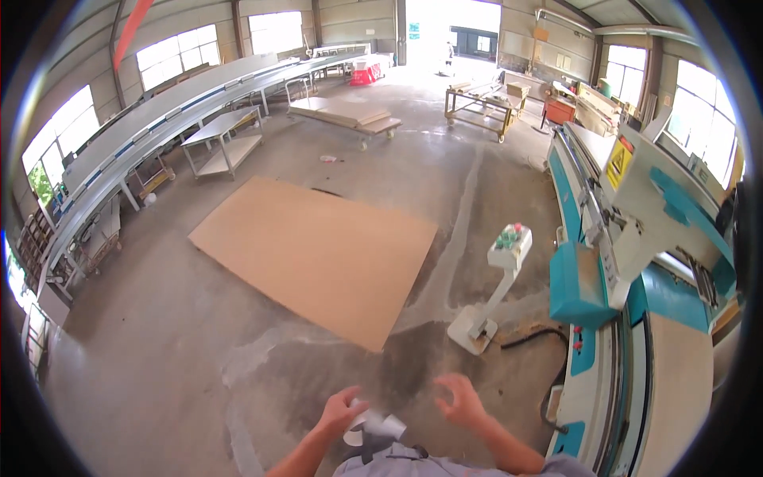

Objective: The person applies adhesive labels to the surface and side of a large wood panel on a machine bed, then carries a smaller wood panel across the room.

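Both of my hands are raised in front of my body above the concrete floor. My left hand [342,410] is half curled, its thumb and fingers apart, with nothing seen in it. Level with it, to the right, my right hand [461,401] has bent, parted fingers and holds nothing; it is slightly blurred. White shapes [373,425], which look like my shoes, show below and between the hands. Ahead of me, a large brown board [314,254] lies flat on the floor, its near corner beyond my hands. Neither hand touches it.
A white control stand [509,248] with green and red buttons stands to the right. Beside it runs a teal and white machine [584,290], with a black cable [528,338] on the floor. Farther off are a board-laden cart [342,115], a metal-framed table [481,103] and a long conveyor [183,111].
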### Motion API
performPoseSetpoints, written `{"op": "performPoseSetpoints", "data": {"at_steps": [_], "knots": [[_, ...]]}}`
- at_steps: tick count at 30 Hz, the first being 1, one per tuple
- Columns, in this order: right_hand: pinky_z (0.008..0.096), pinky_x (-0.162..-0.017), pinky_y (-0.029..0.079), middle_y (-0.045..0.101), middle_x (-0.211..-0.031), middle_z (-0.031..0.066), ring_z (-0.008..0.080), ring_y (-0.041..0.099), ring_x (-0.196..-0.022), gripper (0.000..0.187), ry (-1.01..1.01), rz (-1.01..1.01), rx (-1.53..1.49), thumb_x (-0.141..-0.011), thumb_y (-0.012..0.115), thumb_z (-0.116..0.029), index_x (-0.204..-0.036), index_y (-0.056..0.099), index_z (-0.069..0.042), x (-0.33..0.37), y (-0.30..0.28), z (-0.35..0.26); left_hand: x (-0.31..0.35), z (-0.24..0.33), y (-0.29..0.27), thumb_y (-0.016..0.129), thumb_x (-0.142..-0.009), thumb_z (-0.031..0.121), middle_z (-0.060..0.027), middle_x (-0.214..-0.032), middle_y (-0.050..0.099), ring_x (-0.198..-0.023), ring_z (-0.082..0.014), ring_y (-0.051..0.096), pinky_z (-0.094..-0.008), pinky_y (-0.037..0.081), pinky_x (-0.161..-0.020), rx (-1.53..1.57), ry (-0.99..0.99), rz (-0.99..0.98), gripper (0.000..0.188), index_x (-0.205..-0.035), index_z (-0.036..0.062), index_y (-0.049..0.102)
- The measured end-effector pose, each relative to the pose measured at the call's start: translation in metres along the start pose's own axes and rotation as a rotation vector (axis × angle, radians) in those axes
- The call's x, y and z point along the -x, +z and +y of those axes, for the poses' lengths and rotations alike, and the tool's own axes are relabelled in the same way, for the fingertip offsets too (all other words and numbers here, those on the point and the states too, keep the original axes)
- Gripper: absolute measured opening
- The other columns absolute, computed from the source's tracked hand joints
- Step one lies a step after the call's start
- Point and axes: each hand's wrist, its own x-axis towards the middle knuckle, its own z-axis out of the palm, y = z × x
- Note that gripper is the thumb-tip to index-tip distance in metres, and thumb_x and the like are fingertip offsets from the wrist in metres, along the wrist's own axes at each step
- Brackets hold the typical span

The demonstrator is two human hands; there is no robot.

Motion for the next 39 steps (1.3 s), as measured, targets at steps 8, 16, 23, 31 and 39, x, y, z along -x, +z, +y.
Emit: {"op": "performPoseSetpoints", "data": {"at_steps": [8,16,23,31,39], "knots": [[0.0349,-0.089,0.051,0.067,-0.107,0.0119,0.0264,0.065,-0.1,0.034,0.5,0.047,-0.355,-0.076,0.072,-0.017,-0.107,0.068,-0.004,-0.149,-0.025,0.151,-0.323,0.165,0.053,0.067,-0.086,0.017,-0.0016,-0.085,0.056,-0.08,-0.009,0.052,-0.0275,0.043,-0.069,-0.194,0.208,-0.112,0.033,-0.115,0.0007,0.062],[0.0339,-0.089,0.051,0.068,-0.107,0.0131,0.0232,0.066,-0.1,0.034,0.466,0.064,-0.612,-0.08,0.069,-0.016,-0.111,0.066,-0.003,-0.447,-0.063,0.34,-0.606,0.294,0.117,0.062,-0.088,0.016,-0.008,-0.093,0.066,-0.083,-0.0132,0.062,-0.0305,0.05,-0.074,-0.199,0.185,-0.02,0.035,-0.12,0.0003,0.062],[0.0324,-0.09,0.049,0.068,-0.107,0.0111,0.0207,0.064,-0.101,0.031,0.242,0.064,-0.56,-0.081,0.068,-0.015,-0.11,0.066,-0.003,-0.719,-0.213,0.434,-0.838,0.385,0.144,0.063,-0.087,0.018,-0.0087,-0.087,0.068,-0.076,-0.0128,0.062,-0.0289,0.051,-0.071,-0.032,0.183,0.184,0.036,-0.114,-0.0051,0.064],[0.0301,-0.084,0.052,0.071,-0.098,0.0085,0.0144,0.066,-0.089,0.027,0.551,0.221,-0.712,-0.082,0.068,-0.013,-0.107,0.068,-0.002,-0.916,-0.268,0.583,-1.164,0.527,0.266,0.063,-0.088,0.019,-0.0168,-0.094,0.07,-0.084,-0.0186,0.067,-0.031,0.052,-0.076,-0.237,0.425,-0.04,0.033,-0.114,-0.0018,0.065],[0.0252,-0.077,0.048,0.067,-0.093,0.0047,0.0106,0.06,-0.083,0.023,0.608,0.381,-0.982,-0.086,0.064,-0.01,-0.105,0.066,0.003,-1.114,-0.353,0.774,-1.397,0.703,0.427,0.059,-0.092,0.015,-0.0188,-0.093,0.069,-0.083,-0.023,0.068,-0.0319,0.051,-0.074,-0.169,0.52,-0.422,0.031,-0.119,0.0014,0.061]]}}
